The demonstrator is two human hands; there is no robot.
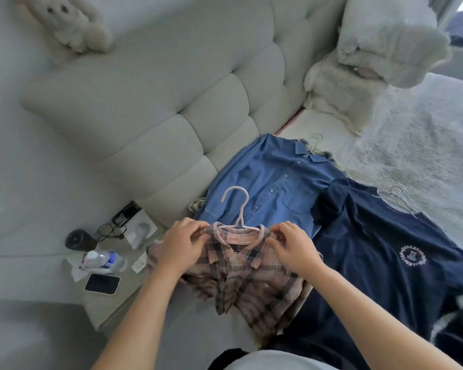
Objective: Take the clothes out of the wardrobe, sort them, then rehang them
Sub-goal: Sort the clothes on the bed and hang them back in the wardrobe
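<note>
Out to the left of our left hand (183, 243) sits the small stuff: a dark round speaker (78, 239), glasses (110, 231), a clear bottle (106, 260) lying on its side with what is inside too unclear to call, and a phone (102, 283) face down, all parked well clear of the clothes so they stay out of the sorting.

Now the left hand pinches the left shoulder of the plaid shirt (249, 279) where it meets the pink hanger (238, 222), fingers curled on the fabric. The hanger sits inside the collar, hook pointing away from us; we judge we are seating the shoulders so the shirt hangs square.

Our right hand (294, 248) mirrors it, pinching the right shoulder over the hanger's other end.

Just beyond both hands lies the denim shirt (273, 180), spread flat. Right of the right hand is the navy T-shirt (385, 249), also flat, with bare wire hangers (396, 192) past it, presumably waiting their turn.
</note>
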